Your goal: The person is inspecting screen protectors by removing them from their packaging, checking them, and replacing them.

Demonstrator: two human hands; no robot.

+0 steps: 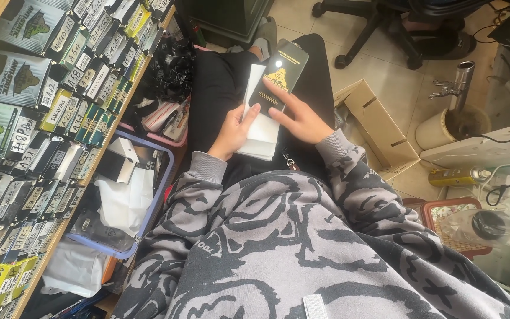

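The left hand (231, 131) grips a stack of white sleeves (261, 133) over the lap, thumb on top. The right hand (299, 118) pinches a black screen protector (278, 74), apparently half out of a sleeve. Its long axis points away from the body, right hand nearer.

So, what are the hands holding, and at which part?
Both hold a dark glossy rectangular sheet over a white sleeve. The left hand grips their lower left edge; the right hand grips the sheet's lower right edge.
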